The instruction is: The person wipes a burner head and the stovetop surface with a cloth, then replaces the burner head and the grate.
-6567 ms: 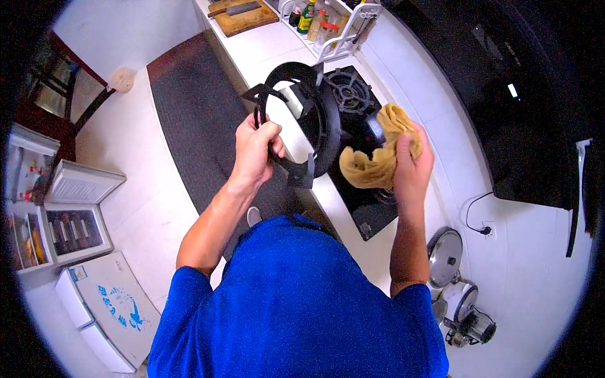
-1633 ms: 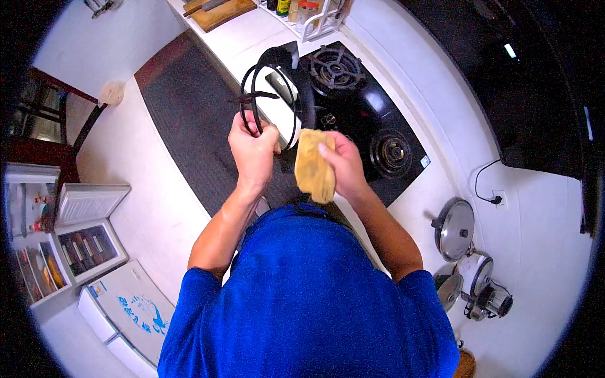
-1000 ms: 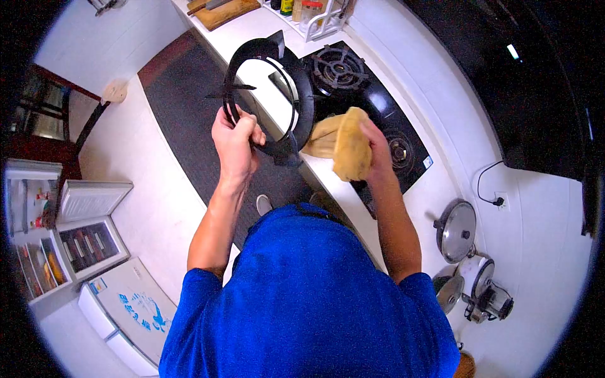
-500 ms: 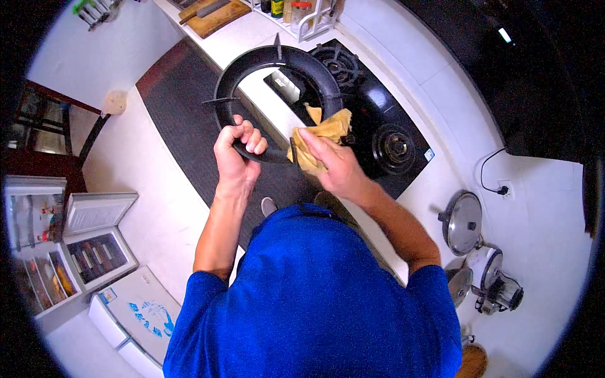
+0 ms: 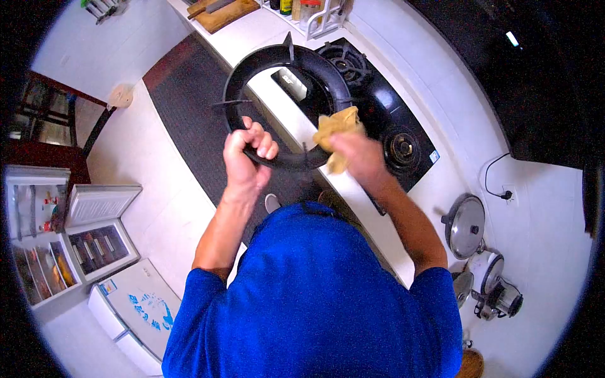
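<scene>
A round black pot stand from a gas stove [image 5: 236, 79], with short prongs around its ring, is held up in front of me. My left hand [image 5: 249, 151] grips its lower left side, fingers wrapped over the ring. Bunched in my right hand [image 5: 358, 154] is a yellow cloth [image 5: 340, 123], pressed near the ring's lower right side; motion blurs this hand. Behind the ring lies the black gas stove [image 5: 381, 101], one burner [image 5: 402, 148] bare and the other under its own pot stand [image 5: 345, 63].
A white counter [image 5: 252, 31] carries a cutting board with a knife [image 5: 224, 14] and a white rack with jars [image 5: 321, 19]. Pot lids [image 5: 466, 227] hang on the right wall. A dark mat [image 5: 183, 101] covers the floor; an open fridge door [image 5: 104, 205] is at left.
My right hand has moved the cloth along the ring, from its bottom toward the right side, uncovering the lower prong. The left hand keeps its grip while the view shifts slightly.
</scene>
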{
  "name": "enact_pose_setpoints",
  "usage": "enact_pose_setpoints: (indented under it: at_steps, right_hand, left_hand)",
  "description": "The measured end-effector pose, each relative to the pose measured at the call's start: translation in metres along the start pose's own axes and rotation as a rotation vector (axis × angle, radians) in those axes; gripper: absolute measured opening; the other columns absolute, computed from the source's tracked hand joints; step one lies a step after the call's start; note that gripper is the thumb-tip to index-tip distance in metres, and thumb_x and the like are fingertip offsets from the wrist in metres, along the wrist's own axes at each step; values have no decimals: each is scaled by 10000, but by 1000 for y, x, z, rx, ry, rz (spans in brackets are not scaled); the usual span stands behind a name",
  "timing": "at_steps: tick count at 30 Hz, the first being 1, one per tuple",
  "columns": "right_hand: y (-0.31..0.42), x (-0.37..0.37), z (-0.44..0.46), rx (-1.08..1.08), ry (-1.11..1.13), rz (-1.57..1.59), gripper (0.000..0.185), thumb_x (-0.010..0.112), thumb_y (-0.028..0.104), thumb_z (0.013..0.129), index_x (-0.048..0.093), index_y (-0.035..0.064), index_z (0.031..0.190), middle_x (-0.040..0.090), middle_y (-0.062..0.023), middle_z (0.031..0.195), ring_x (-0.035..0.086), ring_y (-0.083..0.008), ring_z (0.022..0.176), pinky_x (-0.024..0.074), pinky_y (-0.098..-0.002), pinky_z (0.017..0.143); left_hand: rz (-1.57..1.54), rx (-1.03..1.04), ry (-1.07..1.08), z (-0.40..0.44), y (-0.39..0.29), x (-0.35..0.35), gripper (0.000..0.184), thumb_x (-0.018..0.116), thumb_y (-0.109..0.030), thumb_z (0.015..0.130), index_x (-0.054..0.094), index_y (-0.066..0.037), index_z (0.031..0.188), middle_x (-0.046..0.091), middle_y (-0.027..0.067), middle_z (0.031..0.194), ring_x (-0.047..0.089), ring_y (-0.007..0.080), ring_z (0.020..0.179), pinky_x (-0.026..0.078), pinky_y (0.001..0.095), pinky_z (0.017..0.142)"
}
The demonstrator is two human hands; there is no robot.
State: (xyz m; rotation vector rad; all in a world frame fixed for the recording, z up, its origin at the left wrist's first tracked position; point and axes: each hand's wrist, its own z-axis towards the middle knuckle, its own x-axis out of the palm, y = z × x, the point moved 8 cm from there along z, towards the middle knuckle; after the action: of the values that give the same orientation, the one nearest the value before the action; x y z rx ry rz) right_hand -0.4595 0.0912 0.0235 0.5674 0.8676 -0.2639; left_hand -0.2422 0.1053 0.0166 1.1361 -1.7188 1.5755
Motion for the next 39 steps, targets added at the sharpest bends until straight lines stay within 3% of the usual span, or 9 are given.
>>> enact_pose_setpoints:
  at_steps: [6, 16, 23, 25, 26, 30, 33, 36, 39]
  right_hand:
    - [53, -20, 13, -147, -262, 70, 386, 658, -4, 767, 676, 8, 1152, 703, -148, 1057, 703, -279, 949, 590, -382, 796]
    - [12, -39, 2, -177, -93, -78, 392, 658, 50, 810, 653, 33, 1202, 705, -127, 1087, 690, -257, 1023, 603, -338, 760]
    - [57, -56, 14, -328, -198, -124, 375, 704, 91, 747, 673, 76, 1121, 698, -74, 1016, 675, -243, 974, 572, -370, 774]
    - [60, -56, 18, -274, -251, -133, 374, 710, 110, 754, 669, 75, 1124, 695, -81, 1016, 673, -257, 977, 573, -371, 776]
    - [49, -20, 14, -164, 52, -203, 396, 707, 98, 763, 659, 60, 1154, 692, -94, 1022, 678, -268, 959, 579, -355, 758]
    - [94, -42, 37, -253, -201, -88, 421, 670, 90, 807, 632, -6, 1214, 688, -127, 1034, 691, -268, 952, 590, -351, 732]
    - [58, -49, 25, -219, -61, -91, 386, 669, 111, 815, 649, 51, 1197, 703, -111, 1070, 701, -242, 973, 581, -337, 736]
    - [13, -59, 9, -129, -68, -144, 302, 653, 128, 833, 666, 103, 1134, 662, -96, 1219, 644, -233, 1131, 531, -400, 924]
    - [7, -26, 5, 76, 122, -251, 279, 644, 94, 821, 687, 107, 1096, 691, -83, 1150, 663, -236, 1086, 539, -400, 897]
  left_hand:
    - [-155, -123, -39, 17, 21, -14, 51, 500, -86, 845, 476, -90, 890, 370, -7, 678, 371, 112, 539, 356, 271, 511]
    - [-106, -303, 49, 16, 13, -18, 81, 517, -136, 897, 510, -60, 924, 381, -13, 662, 384, 97, 529, 356, 261, 486]
    - [-179, -427, 112, 37, 2, 2, 361, 554, -211, 938, 566, 54, 1183, 442, -3, 690, 408, 87, 539, 369, 258, 481]
    - [-160, -395, 149, 44, 1, 5, 355, 543, -188, 925, 556, 55, 1184, 441, -4, 686, 401, 87, 523, 364, 255, 465]
    - [-163, -356, 146, 50, 3, 5, 334, 531, -173, 912, 563, 52, 1157, 437, -3, 679, 394, 89, 512, 364, 251, 461]
    - [-266, -265, 53, 38, 31, 13, 260, 518, -130, 880, 564, 1, 1100, 415, -4, 652, 382, 105, 501, 354, 270, 469]
    - [-157, -199, 26, 24, 17, 13, 262, 500, -119, 875, 563, -9, 1104, 408, -6, 650, 383, 109, 505, 355, 276, 477]
    - [-103, -300, 23, 23, 14, 1, 220, 495, -132, 875, 570, -12, 1044, 395, -10, 643, 376, 105, 509, 356, 268, 480]
    - [-141, -329, -11, 35, 26, -15, 188, 526, -122, 859, 545, -24, 1018, 408, -7, 638, 384, 111, 509, 360, 268, 473]
